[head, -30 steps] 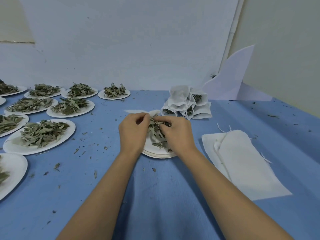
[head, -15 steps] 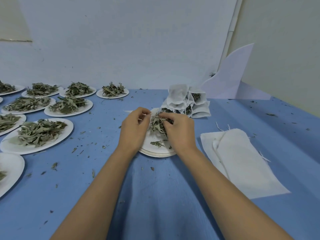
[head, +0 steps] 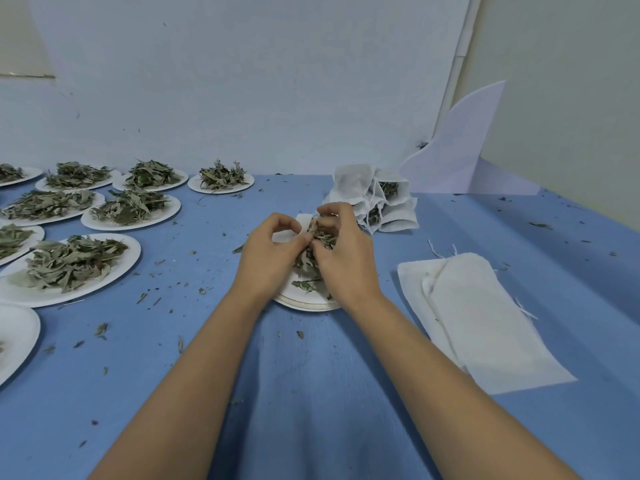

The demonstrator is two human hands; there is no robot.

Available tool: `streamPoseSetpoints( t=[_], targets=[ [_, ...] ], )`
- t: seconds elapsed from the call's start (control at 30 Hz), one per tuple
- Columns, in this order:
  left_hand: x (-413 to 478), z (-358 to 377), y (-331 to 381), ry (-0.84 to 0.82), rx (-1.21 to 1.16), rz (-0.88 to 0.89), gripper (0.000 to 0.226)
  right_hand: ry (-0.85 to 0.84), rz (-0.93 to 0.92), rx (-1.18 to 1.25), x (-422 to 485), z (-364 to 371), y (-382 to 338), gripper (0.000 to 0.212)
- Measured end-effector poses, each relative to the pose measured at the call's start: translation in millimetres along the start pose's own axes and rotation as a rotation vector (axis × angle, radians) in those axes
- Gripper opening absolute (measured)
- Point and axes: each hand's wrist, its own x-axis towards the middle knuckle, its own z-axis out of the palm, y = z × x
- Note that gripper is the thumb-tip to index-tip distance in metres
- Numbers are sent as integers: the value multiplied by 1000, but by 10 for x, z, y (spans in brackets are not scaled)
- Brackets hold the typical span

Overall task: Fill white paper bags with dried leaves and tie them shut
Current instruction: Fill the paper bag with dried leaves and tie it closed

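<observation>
Both hands meet over the middle of the blue surface (head: 311, 393), above a paper plate (head: 304, 303) that sits roughly halfway between the left and right edges. The left hand (head: 268, 258) holds a white paper bag (head: 304, 220). Its fingers (head: 289, 221) are curled, with thumb and forefinger pinching the bag's edge. Most of the bag is hidden behind the two hands, so its mouth cannot be made out. The right hand (head: 346, 263) touches the left. Its fingers (head: 334, 211) are bent and pressed round a bunch of dried leaves (head: 323, 239), held right against the bag. A few loose leaves lie on the plate under the hands.

Toward the far edge, just beyond the hands, a heap of filled bags (head: 353, 183) leans together, with green showing at some of their tops. Near the right edge lies a stack of flat empty bags (head: 485, 323) with thin strings sticking out.

Along the left edge and up to the far left corner stand plates of leaves (head: 69, 268), each with its own heap. Leaf crumbs (head: 100, 329) are scattered over the surface, thicker on the left half. In the far right corner a white card (head: 457, 143) stands against the wall.
</observation>
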Motion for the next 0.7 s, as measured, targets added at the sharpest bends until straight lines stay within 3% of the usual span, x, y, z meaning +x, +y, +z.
streamPoseSetpoints(
  t=[0.27, 0.47, 0.6, 0.7],
  targets=[
    [26, 10, 1, 8, -169, -87, 10, -2, -12, 77, -10, 54, -19, 46],
    [16, 75, -6, 7, -10, -22, 25, 40, -3, 128, -25, 28, -3, 59],
    [22, 45, -27, 95, -76, -34, 29, -60, -8, 183, -32, 35, -34, 66],
    [46, 3, -58, 151, -113, -75, 29, -113, 41, 287, -21, 10, -66, 54]
  ],
)
